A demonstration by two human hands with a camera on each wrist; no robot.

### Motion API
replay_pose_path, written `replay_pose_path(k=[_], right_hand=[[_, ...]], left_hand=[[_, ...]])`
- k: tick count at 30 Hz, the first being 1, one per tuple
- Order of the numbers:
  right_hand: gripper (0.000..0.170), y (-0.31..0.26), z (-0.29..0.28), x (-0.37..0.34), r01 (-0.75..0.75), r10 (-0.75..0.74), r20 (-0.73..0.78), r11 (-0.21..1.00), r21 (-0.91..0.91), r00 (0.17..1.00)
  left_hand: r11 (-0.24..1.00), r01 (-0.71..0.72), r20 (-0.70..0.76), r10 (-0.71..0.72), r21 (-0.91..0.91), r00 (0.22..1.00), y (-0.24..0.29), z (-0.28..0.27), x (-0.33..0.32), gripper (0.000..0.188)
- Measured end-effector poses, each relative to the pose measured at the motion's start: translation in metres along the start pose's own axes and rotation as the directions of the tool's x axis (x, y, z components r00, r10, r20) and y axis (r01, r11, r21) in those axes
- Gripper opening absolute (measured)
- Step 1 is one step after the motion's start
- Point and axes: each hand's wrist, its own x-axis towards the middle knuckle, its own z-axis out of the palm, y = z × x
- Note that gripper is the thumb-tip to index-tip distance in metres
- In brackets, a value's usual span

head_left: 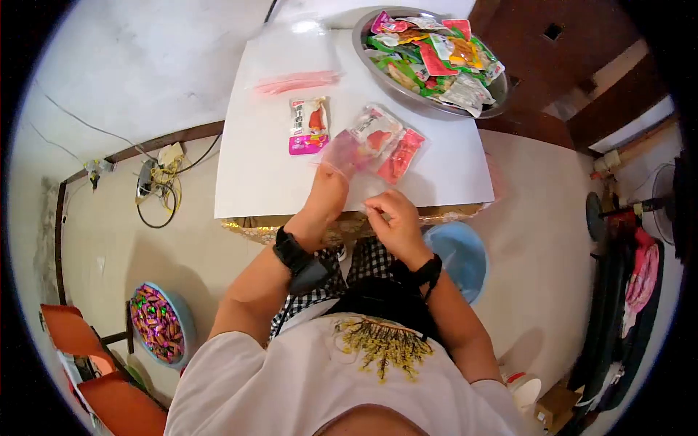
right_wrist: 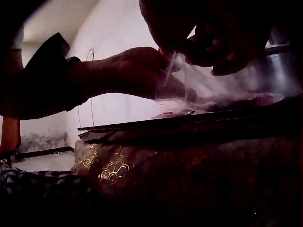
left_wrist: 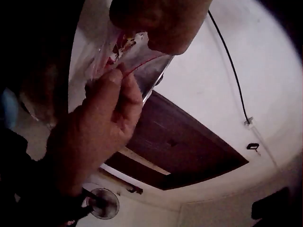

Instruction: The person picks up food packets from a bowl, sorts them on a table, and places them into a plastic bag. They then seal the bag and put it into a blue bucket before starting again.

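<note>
My left hand [head_left: 333, 185] reaches into the mouth of a clear zip bag [head_left: 349, 156] with a pinkish-red seal line. Its fingers lie behind the plastic, beside a white snack packet [head_left: 379, 132]; whether they grip it I cannot tell. A red snack packet [head_left: 401, 156] lies against the white one. With thumb and fingers, my right hand [head_left: 395, 221] pinches the bag's near edge, at the table's front. The left wrist view shows this pinch of the right hand [left_wrist: 102, 106] close to the seal line. Left of the bag lies a white and purple snack packet [head_left: 309, 126].
A steel bowl [head_left: 358, 43] heaped with snack packets stands at the back right of the white tabletop [head_left: 254, 174]. Flat clear bags [head_left: 298, 62] with pink edges lie at the back left. On the floor are a blue bucket [head_left: 476, 254] and a tub of purple-wrapped pieces [head_left: 156, 323].
</note>
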Motion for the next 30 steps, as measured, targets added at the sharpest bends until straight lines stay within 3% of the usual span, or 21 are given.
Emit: replay_pose_path(k=[1,2,4,7,9,10,12,15,18,21,24,25,27,30], right_hand=[[0.006,0.000,-0.002,0.000,-0.019,0.019,0.003,1.000,-0.004,1.000],[0.006,0.000,-0.003,0.001,-0.039,0.039,0.007,0.999,-0.009,0.999],[0.006,-0.002,-0.004,0.003,-0.066,0.066,0.000,0.997,0.026,0.998],[0.006,0.003,-0.005,0.003,-0.071,0.072,-0.015,0.997,0.032,0.997],[0.007,0.002,-0.006,0.003,-0.067,0.068,-0.024,0.997,0.030,0.997],[0.007,0.001,-0.007,0.003,-0.069,0.070,-0.007,0.997,0.034,0.998],[0.007,-0.001,-0.010,0.003,-0.071,0.071,0.024,0.997,0.034,0.997],[0.007,-0.003,-0.014,0.001,-0.068,0.067,0.070,0.998,0.011,0.995],[0.006,-0.003,-0.018,-0.001,-0.032,0.036,0.080,0.998,-0.059,0.996],[0.005,-0.006,-0.020,-0.001,-0.049,0.053,0.047,0.996,-0.081,0.998],[0.004,-0.008,-0.018,-0.002,-0.091,0.089,-0.030,0.993,-0.077,0.996],[0.005,-0.007,-0.017,-0.002,-0.070,0.065,-0.069,0.994,-0.081,0.995],[0.005,-0.006,-0.014,0.000,-0.031,0.018,-0.144,0.996,-0.085,0.989],[0.005,-0.009,-0.011,0.001,-0.074,0.070,-0.206,0.997,-0.011,0.976]], left_hand=[[0.999,-0.033,0.018,0.033,0.012,0.999,-0.002,-0.003,0.001,0.046],[0.977,-0.005,0.046,-0.005,0.215,0.999,-0.003,-0.011,-0.003,0.041],[0.809,0.040,0.075,-0.104,0.587,0.992,0.004,-0.027,-0.020,0.033],[0.771,0.146,-0.035,-0.159,0.619,0.987,0.064,-0.024,-0.038,0.014],[0.407,-0.001,-0.100,0.228,0.914,0.969,0.064,-0.056,-0.017,0.019],[0.297,0.077,-0.152,0.240,0.952,0.959,0.065,-0.070,-0.002,0.025],[0.062,0.102,-0.117,0.350,0.993,0.929,0.061,-0.083,0.019,0.032],[-0.192,0.197,-0.154,0.222,0.961,0.963,0.049,-0.079,0.041,0.044],[-0.230,0.243,-0.174,0.284,0.942,0.943,0.038,-0.072,0.051,0.047],[0.309,0.248,-0.323,0.223,0.918,0.920,0.024,-0.094,0.065,0.044],[0.726,0.261,-0.456,0.081,0.637,0.886,0.008,-0.128,0.064,0.039],[0.816,0.274,-0.465,-0.007,0.509,0.885,0.038,-0.102,0.043,0.039],[0.838,0.301,-0.451,-0.074,0.456,0.890,0.066,-0.102,0.010,0.036],[0.934,0.234,-0.419,-0.105,0.270,0.902,0.090,-0.106,-0.045,0.029]])
